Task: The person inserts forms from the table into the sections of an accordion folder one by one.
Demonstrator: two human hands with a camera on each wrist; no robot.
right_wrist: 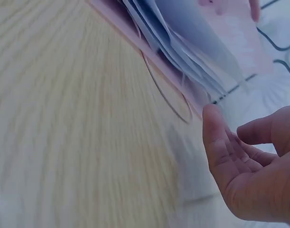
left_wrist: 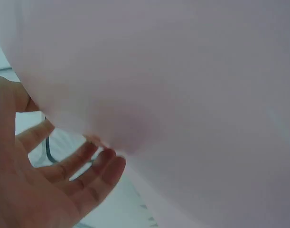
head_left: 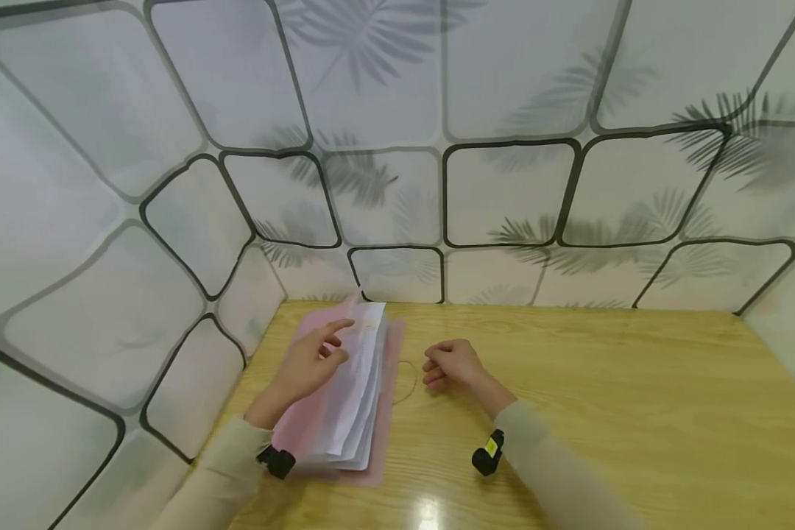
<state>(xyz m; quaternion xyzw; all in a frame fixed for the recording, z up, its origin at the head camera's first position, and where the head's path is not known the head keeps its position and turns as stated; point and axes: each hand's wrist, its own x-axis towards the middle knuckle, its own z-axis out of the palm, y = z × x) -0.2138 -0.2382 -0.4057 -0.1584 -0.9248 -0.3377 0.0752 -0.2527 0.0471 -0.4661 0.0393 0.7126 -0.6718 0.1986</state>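
Note:
A pink folder [head_left: 392, 397] with several white sheets [head_left: 364, 412] or sleeves inside lies near the left wall. Its translucent pink cover [head_left: 305, 419] is partly raised. My left hand [head_left: 308, 364] is over the cover, thumb and fingers apart. In the left wrist view, the fingertips [left_wrist: 114, 166] are right at the edge of the cover [left_wrist: 197, 95]. To the right of the folder, my right hand [head_left: 456, 362] hovers with loosely curled fingers and nothing in them. Between it and the folder, a thin cord loop [head_left: 414, 383] sticks out from the folder's edge.
The wooden table [head_left: 603, 397] extends to the right. Behind it and to the left stand walls [head_left: 503, 191] patterned with dark lines and leaves. Each wrist carries a small black device [head_left: 486, 455].

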